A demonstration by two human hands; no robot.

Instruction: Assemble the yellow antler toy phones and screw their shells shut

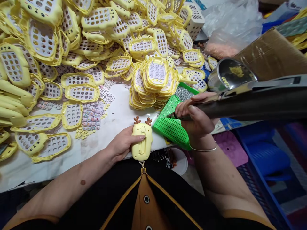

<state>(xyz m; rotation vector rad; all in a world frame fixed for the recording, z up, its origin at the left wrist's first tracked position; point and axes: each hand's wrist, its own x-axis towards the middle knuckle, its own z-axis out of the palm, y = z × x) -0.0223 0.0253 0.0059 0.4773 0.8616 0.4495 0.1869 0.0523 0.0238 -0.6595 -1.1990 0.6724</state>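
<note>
My left hand (122, 143) grips a pale yellow toy phone (142, 153) with brown antlers at its top, thumb pressed across its back. That back faces up and shows a recessed battery compartment. In my right hand (200, 116) is a dark, long-bodied power screwdriver (242, 100), fingers wrapped near its front end. Its thin tip points left, over the green perforated tray (168, 113); whether it touches the tray I cannot tell. A heap of small silvery screws (183, 93) lies at the tray's far end.
Stacked yellow shell halves (157, 73) stand beyond the toy phone. More shells (100, 19) pile up at the back and left, among small loose keys (91, 116). A metal bowl (217, 76), a cardboard box (271, 54) and a blue crate (261, 188) are at the right.
</note>
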